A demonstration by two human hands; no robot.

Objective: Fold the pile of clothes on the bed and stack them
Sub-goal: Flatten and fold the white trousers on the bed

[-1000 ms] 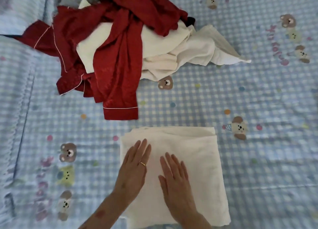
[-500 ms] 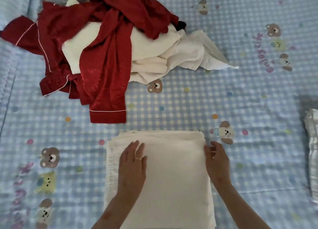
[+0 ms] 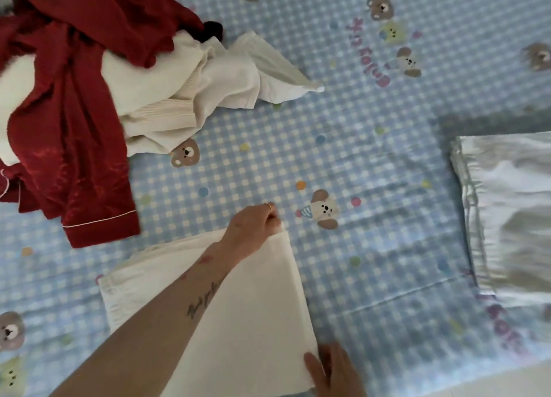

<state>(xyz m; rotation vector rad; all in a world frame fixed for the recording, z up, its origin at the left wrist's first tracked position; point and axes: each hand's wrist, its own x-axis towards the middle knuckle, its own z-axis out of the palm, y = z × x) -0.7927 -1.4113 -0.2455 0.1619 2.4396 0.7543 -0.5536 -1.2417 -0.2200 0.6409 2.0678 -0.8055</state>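
Gripping the folded cream garment [image 3: 238,307] at two corners of its right edge, the person stood over the bed [image 3: 372,188] with both hands on the cloth. The left hand [image 3: 253,226] had reached across the garment and pinched the far right corner, fingers curled on the fabric. The right hand [image 3: 334,372] lay at the near right corner; its thumb rested on top of the cloth, but whether the fingers below were closed on the edge could not be told for certain, since the lower part of the frame was blurred.

The garment lay directly before the person, its long axis running away from the body. The edge held between the two hands faced right, toward the folded silvery clothes [image 3: 512,217] that lay well apart at the right side of the bed. That stack seemed the likely destination, so the coming move would probably carry the garment rightward, with the right hand the nearer of the two to it.

The unfolded pile [image 3: 134,77] lay at the far left, a red garment [image 3: 68,113] draped over cream ones, well clear of both hands. Much of the folding evidently remained to be done.
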